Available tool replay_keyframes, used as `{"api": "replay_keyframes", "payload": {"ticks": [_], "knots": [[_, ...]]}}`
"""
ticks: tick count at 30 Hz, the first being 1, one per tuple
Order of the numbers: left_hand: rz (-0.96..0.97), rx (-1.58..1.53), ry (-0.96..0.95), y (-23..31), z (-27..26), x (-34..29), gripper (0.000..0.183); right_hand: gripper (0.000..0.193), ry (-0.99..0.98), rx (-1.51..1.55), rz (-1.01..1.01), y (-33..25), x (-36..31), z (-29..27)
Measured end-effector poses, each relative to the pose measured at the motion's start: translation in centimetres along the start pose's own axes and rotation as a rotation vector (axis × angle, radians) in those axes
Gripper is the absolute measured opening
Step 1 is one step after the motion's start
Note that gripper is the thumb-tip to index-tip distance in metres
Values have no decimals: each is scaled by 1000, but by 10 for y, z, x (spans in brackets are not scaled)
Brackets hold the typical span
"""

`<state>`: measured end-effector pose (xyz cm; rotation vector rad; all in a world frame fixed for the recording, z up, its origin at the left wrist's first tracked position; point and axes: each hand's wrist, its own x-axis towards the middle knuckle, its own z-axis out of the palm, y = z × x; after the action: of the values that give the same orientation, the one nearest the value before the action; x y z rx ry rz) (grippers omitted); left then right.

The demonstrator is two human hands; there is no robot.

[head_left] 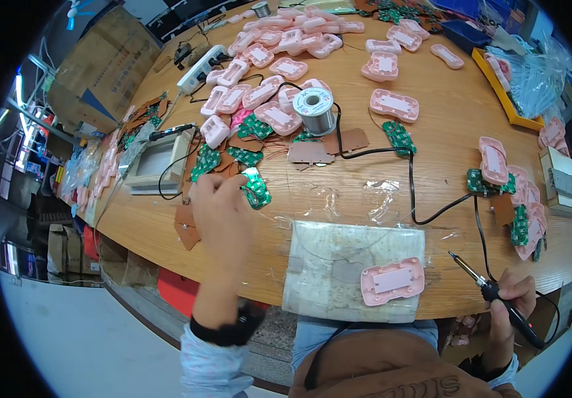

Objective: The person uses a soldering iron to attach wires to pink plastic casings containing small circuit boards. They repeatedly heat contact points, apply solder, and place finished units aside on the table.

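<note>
My left hand (221,205) is over the left part of the table, smeared by motion. Its fingers look curled at the edge of a shiny green circuit board (256,188); whether they grip it is unclear. In my right hand (512,298), a black-handled soldering iron (491,290) points up and left, its metal tip near the work mat. A pink plastic shell (392,281) lies open side up on the worn, pale mat (322,278) in front of me. Beyond the mat stands a spool of solder wire (317,116).
Many pink shells (288,68) are heaped at the back. More green boards (245,156) and brown board pieces (309,152) lie past my left hand. A black cord (412,192) crosses the table. At left is a framed box (160,159); at right, a yellow-rimmed tray (508,99).
</note>
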<state>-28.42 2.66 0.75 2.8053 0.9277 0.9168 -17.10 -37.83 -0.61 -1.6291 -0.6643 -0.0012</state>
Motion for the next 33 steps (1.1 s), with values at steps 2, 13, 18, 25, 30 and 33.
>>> {"api": "replay_keyframes", "payload": {"ticks": [2, 13, 18, 25, 30, 33], "knots": [[93, -16, -97, -36, 7, 7, 18, 23, -22, -14, -15, 1, 2, 2], [-265, -948, -128, -25, -13, 54, 17, 22, -28, -36, -50, -7, 8, 11], [-336, -1001, -322, 35, -53, 29, 13, 25, 85, 112, -81, -23, 18, 30], [-313, -1154, -794, 113, -70, -27, 10, 37, -284, 18, -230, -38, 55, 41], [-312, -1354, -1003, 137, -63, -51, 11, 36, -132, 217, -228, -40, 55, 69], [-353, -1378, -923, 155, -63, -60, 14, 32, -118, 128, -248, -43, 52, 66]]}}
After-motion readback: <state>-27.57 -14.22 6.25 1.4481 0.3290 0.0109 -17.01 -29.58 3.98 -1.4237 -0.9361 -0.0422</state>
